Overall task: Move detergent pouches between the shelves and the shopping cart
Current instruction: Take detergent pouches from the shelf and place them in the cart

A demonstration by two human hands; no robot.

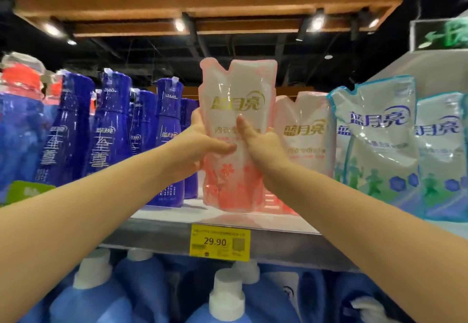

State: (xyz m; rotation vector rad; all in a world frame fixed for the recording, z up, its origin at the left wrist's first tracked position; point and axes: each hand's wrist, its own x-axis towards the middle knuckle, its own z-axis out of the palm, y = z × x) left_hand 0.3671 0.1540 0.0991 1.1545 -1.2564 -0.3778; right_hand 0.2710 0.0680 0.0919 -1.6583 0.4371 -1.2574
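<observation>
Two hands clamp a pink detergent pouch (pixel 235 95) upright at the front edge of the shelf (pixel 162 234). The left hand (pixel 202 145) curls round its left side and the right hand (pixel 263 145) round its right. Dark blue bottles (pixel 111 125) crowd just beside it on the left. A second pink pouch (pixel 304 130) and blue-green pouches (pixel 374 133) press in on the right. A yellow price tag (pixel 219 241) marks the lip above white-capped blue jugs (pixel 222 297). Open air lies overhead.
</observation>
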